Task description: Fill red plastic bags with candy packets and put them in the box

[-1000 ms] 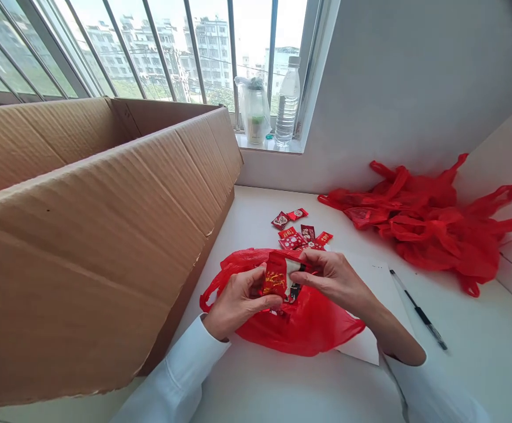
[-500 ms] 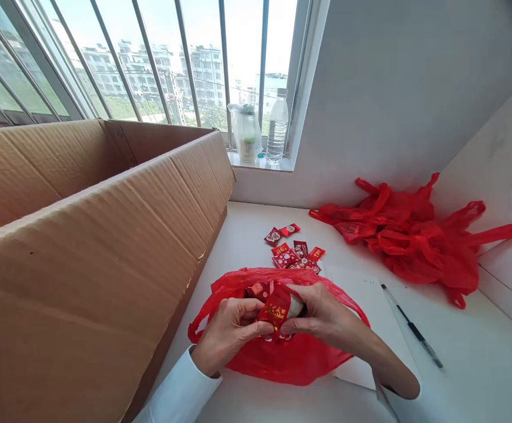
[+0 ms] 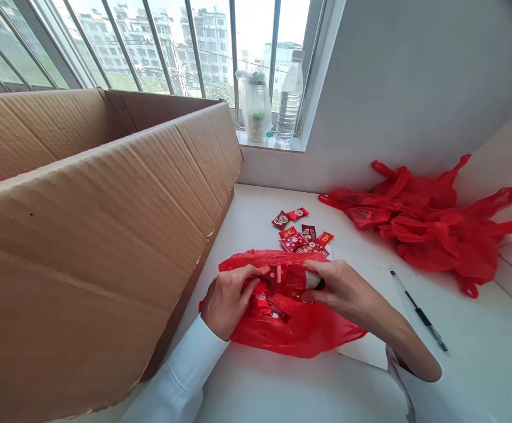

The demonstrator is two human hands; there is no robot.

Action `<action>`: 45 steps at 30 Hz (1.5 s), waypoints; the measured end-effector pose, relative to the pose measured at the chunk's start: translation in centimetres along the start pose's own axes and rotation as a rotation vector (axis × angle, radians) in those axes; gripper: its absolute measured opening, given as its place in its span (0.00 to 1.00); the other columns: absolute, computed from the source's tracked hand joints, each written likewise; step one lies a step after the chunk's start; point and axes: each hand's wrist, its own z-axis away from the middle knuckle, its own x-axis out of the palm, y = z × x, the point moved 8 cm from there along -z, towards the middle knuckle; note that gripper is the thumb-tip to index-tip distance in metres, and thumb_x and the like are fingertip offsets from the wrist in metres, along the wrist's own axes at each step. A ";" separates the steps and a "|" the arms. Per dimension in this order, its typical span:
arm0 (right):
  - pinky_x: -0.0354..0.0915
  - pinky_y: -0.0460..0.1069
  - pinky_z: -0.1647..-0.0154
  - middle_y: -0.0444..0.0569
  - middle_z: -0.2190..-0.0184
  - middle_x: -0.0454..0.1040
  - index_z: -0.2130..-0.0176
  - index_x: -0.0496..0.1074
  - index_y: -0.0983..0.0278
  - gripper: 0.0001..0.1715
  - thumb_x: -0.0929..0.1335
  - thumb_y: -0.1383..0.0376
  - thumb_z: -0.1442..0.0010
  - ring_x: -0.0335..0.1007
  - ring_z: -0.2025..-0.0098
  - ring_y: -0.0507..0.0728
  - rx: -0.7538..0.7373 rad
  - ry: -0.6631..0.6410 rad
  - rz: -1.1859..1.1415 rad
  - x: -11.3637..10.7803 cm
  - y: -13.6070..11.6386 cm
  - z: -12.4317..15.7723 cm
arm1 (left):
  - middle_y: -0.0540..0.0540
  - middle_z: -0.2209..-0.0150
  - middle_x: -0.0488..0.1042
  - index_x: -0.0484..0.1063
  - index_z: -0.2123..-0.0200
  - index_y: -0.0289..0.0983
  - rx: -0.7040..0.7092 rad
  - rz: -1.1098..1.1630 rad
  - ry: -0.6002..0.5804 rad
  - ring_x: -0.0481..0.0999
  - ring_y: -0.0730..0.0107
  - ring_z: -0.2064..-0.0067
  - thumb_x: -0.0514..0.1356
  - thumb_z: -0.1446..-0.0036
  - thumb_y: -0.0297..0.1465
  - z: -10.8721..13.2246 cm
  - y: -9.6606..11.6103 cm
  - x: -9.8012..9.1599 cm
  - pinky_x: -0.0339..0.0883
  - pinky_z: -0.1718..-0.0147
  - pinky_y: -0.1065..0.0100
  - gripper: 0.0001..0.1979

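Note:
A red plastic bag (image 3: 295, 329) lies open on the white table (image 3: 282, 388) in front of me. My left hand (image 3: 227, 299) is closed on the bag's left rim and holds it open. My right hand (image 3: 344, 291) grips a red packet (image 3: 293, 282) with gold print and a white end, at the bag's mouth. Small red candy packets (image 3: 260, 304) show inside the bag. More small red packets (image 3: 302, 235) lie loose on the table just behind the bag.
A large open cardboard box (image 3: 106, 194) fills the left side. A pile of red plastic bags (image 3: 427, 226) lies at the back right. A black pen (image 3: 418, 311) rests on white paper (image 3: 370, 346). A water bottle (image 3: 288, 100) and a bagged cup (image 3: 256, 108) stand on the windowsill.
The red packet, held up by both hands before, has gone down into the bag's mouth in my right hand. My left hand has shifted to the bag's rim.

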 end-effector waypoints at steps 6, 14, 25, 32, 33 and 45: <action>0.60 0.48 0.70 0.42 0.71 0.72 0.59 0.67 0.60 0.10 0.66 0.66 0.44 0.68 0.69 0.55 0.084 -0.005 0.253 1.9 1.8 -0.3 | 0.47 0.62 0.77 0.72 0.63 0.40 -0.047 -0.329 -0.192 0.77 0.60 0.61 0.54 0.40 0.30 0.3 -0.7 1.8 0.67 0.64 0.64 0.07; 0.67 0.52 0.62 0.50 0.57 0.73 0.52 0.70 0.60 0.15 0.64 0.67 0.39 0.71 0.59 0.59 -0.032 -0.047 0.400 3.3 1.4 -0.4 | 0.42 0.53 0.69 0.68 0.52 0.37 -0.001 -0.359 -0.290 0.76 0.57 0.59 0.62 0.45 0.42 1.1 -0.2 3.4 0.69 0.63 0.61 0.21; 0.64 0.46 0.60 0.48 0.61 0.78 0.58 0.75 0.62 0.14 0.61 0.65 0.36 0.73 0.61 0.54 0.073 0.217 0.240 -5.0 5.0 -4.7 | 0.43 0.57 0.67 0.64 0.62 0.38 -0.132 -0.256 -0.264 0.73 0.58 0.60 0.63 0.47 0.40 1.2 -1.3 3.1 0.65 0.66 0.64 0.15; 0.62 0.49 0.54 0.54 0.56 0.74 0.56 0.74 0.65 0.12 0.67 0.64 0.40 0.69 0.53 0.57 0.067 0.087 0.324 -0.1 8.4 -12.7 | 0.47 0.66 0.72 0.64 0.68 0.38 -0.118 -0.174 -0.255 0.72 0.61 0.62 0.65 0.48 0.35 0.4 -2.4 2.8 0.59 0.67 0.67 0.12; 0.63 0.50 0.54 0.53 0.57 0.74 0.56 0.73 0.66 0.12 0.67 0.63 0.40 0.69 0.54 0.57 0.075 0.076 0.322 0.3 8.5 -13.2 | 0.48 0.67 0.72 0.64 0.71 0.38 -0.113 -0.184 -0.256 0.72 0.62 0.63 0.64 0.47 0.35 0.3 -2.5 2.7 0.58 0.68 0.67 0.12; 0.51 0.44 0.73 0.42 0.75 0.68 0.66 0.74 0.66 0.14 0.64 0.60 0.42 0.58 0.74 0.49 0.060 0.191 0.154 -4.5 3.2 -8.0 | 0.49 0.71 0.73 0.67 0.74 0.37 -0.148 -0.222 -0.098 0.72 0.67 0.67 0.57 0.40 0.31 -0.3 -2.8 1.1 0.55 0.69 0.68 0.10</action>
